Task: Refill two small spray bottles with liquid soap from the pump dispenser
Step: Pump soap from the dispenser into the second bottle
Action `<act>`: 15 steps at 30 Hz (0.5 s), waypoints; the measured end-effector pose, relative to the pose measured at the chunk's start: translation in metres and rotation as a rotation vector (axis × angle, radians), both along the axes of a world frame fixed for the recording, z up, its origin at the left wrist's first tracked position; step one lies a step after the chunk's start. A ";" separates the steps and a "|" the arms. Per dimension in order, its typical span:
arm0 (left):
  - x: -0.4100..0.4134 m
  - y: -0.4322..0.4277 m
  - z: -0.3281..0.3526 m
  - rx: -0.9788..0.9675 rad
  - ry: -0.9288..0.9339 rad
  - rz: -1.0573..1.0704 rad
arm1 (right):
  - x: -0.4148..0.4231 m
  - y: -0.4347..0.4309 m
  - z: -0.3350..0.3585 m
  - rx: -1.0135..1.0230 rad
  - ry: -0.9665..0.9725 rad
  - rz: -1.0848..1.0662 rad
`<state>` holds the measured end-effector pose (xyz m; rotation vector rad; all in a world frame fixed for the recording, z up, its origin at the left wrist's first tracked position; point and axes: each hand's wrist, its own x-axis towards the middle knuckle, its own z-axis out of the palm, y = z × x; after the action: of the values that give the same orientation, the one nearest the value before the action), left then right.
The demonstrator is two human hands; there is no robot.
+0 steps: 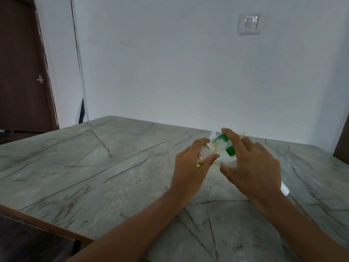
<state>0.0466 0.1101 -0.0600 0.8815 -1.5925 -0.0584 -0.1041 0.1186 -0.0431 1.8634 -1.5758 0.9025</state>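
Note:
My left hand (190, 167) is wrapped around a small clear spray bottle (204, 153) that carries a red-edged label and has its open neck tipped toward the pump nozzle. My right hand (251, 167) grips the white pump dispenser (231, 163). Its index finger rests on top of the green pump head (225, 144), and the thumb is against the dispenser's body. The nozzle tip meets the small bottle's mouth. A second white bottle or cap (285, 189) pokes out from behind my right wrist, lying on the table.
The grey marble table (105, 167) has a dark wooden edge at the lower left. A white wall with a switch plate (249, 23) stands just behind the table. A brown door (22, 72) is at the far left.

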 end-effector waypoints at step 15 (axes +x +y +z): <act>0.000 -0.004 0.001 0.073 0.068 -0.039 | -0.003 0.000 0.003 0.056 0.101 -0.042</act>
<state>0.0462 0.1064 -0.0593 0.8959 -1.5516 -0.1729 -0.1070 0.1186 -0.0397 1.8770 -1.5875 0.7419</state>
